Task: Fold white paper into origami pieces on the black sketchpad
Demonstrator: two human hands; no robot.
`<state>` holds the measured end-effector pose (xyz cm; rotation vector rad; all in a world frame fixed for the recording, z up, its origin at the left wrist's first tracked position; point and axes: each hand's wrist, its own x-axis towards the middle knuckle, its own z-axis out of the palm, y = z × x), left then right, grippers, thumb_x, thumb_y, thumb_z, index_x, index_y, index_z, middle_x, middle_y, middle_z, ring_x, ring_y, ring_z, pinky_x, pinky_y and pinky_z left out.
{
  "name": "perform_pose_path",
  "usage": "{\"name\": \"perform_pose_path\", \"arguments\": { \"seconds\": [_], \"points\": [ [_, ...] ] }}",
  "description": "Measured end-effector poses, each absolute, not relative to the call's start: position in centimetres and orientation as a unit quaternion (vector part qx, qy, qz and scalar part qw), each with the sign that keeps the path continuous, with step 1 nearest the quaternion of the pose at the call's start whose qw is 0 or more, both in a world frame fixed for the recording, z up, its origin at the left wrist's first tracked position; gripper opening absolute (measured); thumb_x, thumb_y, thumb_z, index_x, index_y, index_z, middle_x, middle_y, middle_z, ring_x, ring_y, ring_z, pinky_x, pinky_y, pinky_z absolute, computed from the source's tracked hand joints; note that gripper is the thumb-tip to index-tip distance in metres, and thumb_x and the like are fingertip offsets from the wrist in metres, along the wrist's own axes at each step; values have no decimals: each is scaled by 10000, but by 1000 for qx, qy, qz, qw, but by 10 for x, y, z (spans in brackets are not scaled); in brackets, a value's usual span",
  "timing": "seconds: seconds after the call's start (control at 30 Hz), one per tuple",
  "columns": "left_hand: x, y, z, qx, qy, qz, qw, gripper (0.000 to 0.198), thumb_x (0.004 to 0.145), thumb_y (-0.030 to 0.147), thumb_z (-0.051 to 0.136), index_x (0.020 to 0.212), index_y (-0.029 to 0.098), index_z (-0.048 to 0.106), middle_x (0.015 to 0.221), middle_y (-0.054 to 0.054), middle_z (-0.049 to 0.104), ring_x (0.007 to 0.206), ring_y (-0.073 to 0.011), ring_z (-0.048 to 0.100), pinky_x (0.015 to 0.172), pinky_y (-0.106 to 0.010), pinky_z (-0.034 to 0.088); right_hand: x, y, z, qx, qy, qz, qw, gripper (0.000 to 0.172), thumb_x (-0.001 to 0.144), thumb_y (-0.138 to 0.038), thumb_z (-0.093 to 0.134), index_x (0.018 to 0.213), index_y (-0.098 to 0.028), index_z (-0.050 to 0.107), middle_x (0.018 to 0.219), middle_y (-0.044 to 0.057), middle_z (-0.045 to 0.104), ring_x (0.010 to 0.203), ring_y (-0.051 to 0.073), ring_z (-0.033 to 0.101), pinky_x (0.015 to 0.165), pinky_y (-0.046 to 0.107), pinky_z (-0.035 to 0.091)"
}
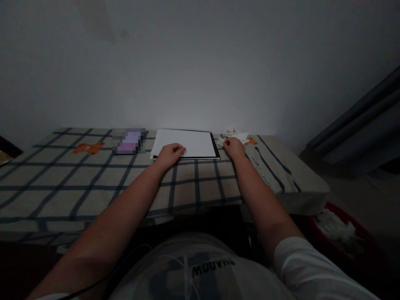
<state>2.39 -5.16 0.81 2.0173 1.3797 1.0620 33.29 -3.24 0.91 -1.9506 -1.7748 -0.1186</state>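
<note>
My left hand [171, 154] rests at the near left edge of a stack of white paper sheets [190, 142], its fingers curled in, with nothing showing between them. The sheets lie flat on a thin dark-edged board [216, 146]. To the right of the stack, my right hand [235, 147] is closed in a pinch on a small folded white paper [220, 142], partly hidden by the fingers. Just behind that hand stands another folded white paper shape [239, 135] with pointed ends.
A checked cloth [103, 177] covers the table, which stands against a pale wall [200, 66]. At left lies a phone [130, 141] with a blurred lit screen. A red bin [346, 233] holding crumpled white paper stands on the floor at right, below a dark curtain [359, 129].
</note>
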Motion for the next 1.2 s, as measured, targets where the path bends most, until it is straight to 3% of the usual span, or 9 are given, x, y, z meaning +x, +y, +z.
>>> {"name": "perform_pose_path", "arguments": {
  "seconds": [0.33,0.5,0.6,0.7,0.83,0.93,1.2],
  "points": [
    [24,-54,10,751,490,391,209,313,843,448,557,824,177,713,806,-56,716,769,-206,627,729,-330,475,326,-38,14,-719,-663,-89,188,315,937,-318,489,999,-177,763,1080,144,723,969,264,663,786,339,493],
    [21,-52,8,781,475,382,133,321,871,428,531,884,173,725,911,-78,731,859,-220,650,848,-362,508,302,-43,33,-571,-795,-58,197,280,943,-306,513,1000,-179,756,1021,98,729,954,211,646,818,297,470],
    [19,-50,4,810,452,361,91,330,872,427,548,1005,188,732,1085,-83,728,1053,-242,645,989,-388,480,279,-44,34,-493,-852,-11,176,264,930,-339,576,1027,-172,756,1069,102,730,991,209,651,891,309,470],
    [17,-49,0,825,457,327,68,437,868,482,574,1171,197,707,1313,-96,655,1252,-264,573,1106,-398,404,262,-44,22,-454,-873,7,181,390,907,-445,624,1174,-176,714,1228,121,694,1179,242,610,1035,360,432],
    [16,-49,-2,837,487,239,64,576,851,566,591,1294,204,653,1456,-103,546,1339,-279,510,1136,-386,363,254,-45,4,-458,-876,11,154,665,894,-540,608,1436,-164,523,1489,167,490,1394,282,450,1143,406,353],
    [16,-48,-1,836,509,196,55,558,836,560,619,1287,234,660,1472,-89,531,1356,-277,493,1134,-381,349,254,-45,0,-461,-878,21,131,675,891,-580,592,1437,-188,530,1527,145,443,1422,290,412,1165,402,329],
    [18,-53,5,835,510,200,51,524,820,544,660,1230,219,695,1404,-94,593,1294,-286,539,1091,-382,364,257,-42,2,-456,-876,51,145,591,891,-546,617,1365,-195,602,1492,122,495,1398,270,448,1160,403,341]
  ]
}}
